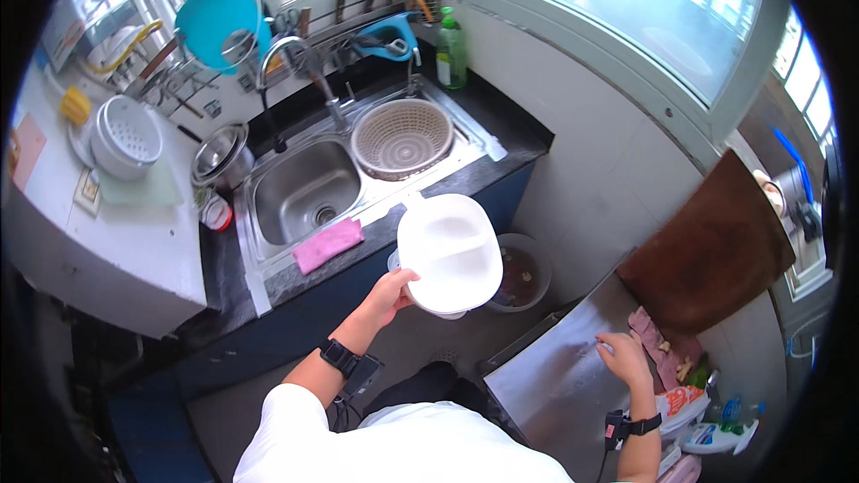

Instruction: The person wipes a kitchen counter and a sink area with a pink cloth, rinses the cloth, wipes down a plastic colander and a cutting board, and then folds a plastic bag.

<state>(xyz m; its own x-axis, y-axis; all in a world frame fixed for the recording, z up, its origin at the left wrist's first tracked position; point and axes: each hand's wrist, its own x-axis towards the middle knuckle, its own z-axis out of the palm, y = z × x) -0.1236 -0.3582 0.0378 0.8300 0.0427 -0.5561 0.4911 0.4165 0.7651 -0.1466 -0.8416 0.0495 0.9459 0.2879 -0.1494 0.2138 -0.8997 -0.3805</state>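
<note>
My left hand (389, 295) grips the lower left edge of a white divided plastic container (451, 251), held in front of my body near the counter's edge. Its hollow inside faces the camera, with a ridge across the middle; more plastic shows beneath its left and bottom edges. Over the stainless steel worktop (557, 382) at the right, my right hand (623, 357) has slightly bent fingers and holds nothing. It is close to a pink cloth (654, 349). Past the container lie the steel sink (305, 188), a pink folded cloth (329, 245) and a woven-look plastic basket (402, 137).
A bucket (520, 272) with dark contents stands on the floor beyond the container. A brown board (711, 248) leans at the right wall. Metal pots (225, 157) stand left of the sink, a green soap bottle (451, 50) behind it. Plastic bags (681, 409) lie at the lower right.
</note>
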